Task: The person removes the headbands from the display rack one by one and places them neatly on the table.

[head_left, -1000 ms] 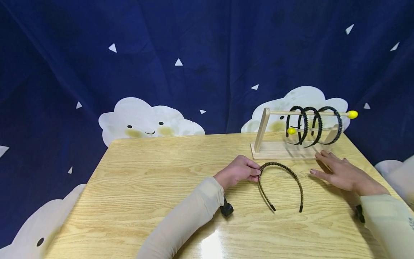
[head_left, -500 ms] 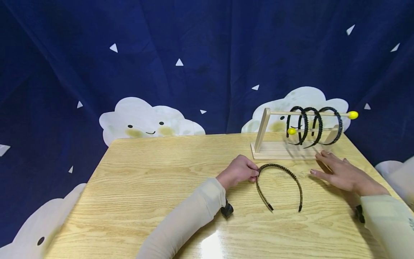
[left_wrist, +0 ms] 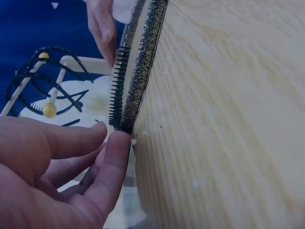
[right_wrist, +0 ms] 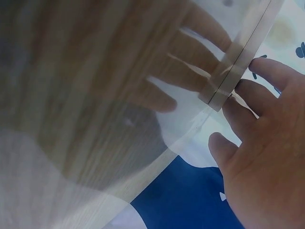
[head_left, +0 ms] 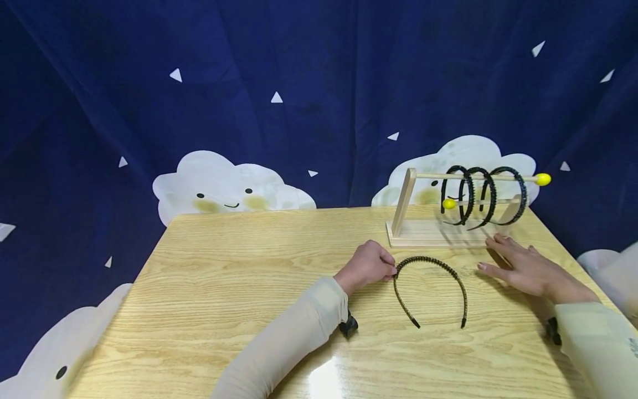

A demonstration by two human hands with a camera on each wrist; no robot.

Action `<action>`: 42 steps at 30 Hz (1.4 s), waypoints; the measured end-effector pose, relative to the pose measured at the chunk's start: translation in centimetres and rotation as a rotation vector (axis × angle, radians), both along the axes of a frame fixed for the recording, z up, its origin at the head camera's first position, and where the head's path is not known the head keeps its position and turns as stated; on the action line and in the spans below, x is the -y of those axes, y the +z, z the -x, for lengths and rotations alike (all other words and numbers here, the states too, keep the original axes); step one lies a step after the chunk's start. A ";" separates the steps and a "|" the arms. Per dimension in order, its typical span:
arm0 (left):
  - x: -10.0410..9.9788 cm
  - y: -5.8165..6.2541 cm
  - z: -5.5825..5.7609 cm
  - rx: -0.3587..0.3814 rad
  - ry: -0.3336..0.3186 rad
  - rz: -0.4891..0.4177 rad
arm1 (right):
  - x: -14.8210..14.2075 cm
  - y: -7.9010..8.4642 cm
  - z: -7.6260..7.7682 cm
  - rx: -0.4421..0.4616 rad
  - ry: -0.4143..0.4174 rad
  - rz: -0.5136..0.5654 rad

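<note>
A dark brown headband (head_left: 456, 276) with gold glints and small teeth lies on the wooden table, its two ends pointing towards me. At its left side is my left hand (head_left: 366, 267). In the left wrist view the thumb and fingers of the left hand (left_wrist: 71, 164) stand slightly apart, with the fingertips right at the band's edge. My right hand (head_left: 530, 269) rests with spread fingers at the front right of a wooden rack (head_left: 423, 237). The right wrist view shows the right hand's fingertips (right_wrist: 240, 86) at the edge of the rack's base (right_wrist: 220, 93).
Several black toothed headbands (head_left: 492, 202) hang around the rack's rods, which end in yellow knobs (head_left: 543, 179). The table (head_left: 239, 266) extends to the left of the rack. Behind it hangs a dark blue curtain (head_left: 299, 72) with white clouds.
The brown headband has shifted slightly, its left side a little to the left. My left hand's fingertips have moved slightly left to the band's outer edge. My right hand has stayed at the rack.
</note>
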State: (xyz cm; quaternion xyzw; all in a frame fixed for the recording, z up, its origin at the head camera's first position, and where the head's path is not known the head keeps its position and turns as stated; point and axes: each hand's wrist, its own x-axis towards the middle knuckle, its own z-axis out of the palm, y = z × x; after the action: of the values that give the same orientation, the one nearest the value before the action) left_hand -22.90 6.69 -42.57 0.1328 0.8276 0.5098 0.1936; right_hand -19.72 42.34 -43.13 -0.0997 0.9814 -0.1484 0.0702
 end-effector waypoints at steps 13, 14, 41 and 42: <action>-0.5 1.5 0.2 -0.110 0.019 -0.001 | 0.0 0.0 -0.2 -0.007 0.002 0.009; -0.6 1.7 0.2 -0.115 0.022 -0.012 | 0.0 -0.1 -0.2 -0.005 0.002 0.013; -6.0 6.3 0.6 -0.253 0.056 -0.168 | 0.2 0.3 -0.2 -0.002 0.002 0.018; -6.2 6.5 0.5 -0.256 0.056 -0.172 | 0.2 0.3 -0.2 -0.002 0.001 0.022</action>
State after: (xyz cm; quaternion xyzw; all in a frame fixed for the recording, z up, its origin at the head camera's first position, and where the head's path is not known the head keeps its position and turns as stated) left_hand -23.43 12.93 -36.09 0.1896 0.8022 0.5629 0.0599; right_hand -19.49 42.14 -42.81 -0.1010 0.9797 -0.1590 0.0682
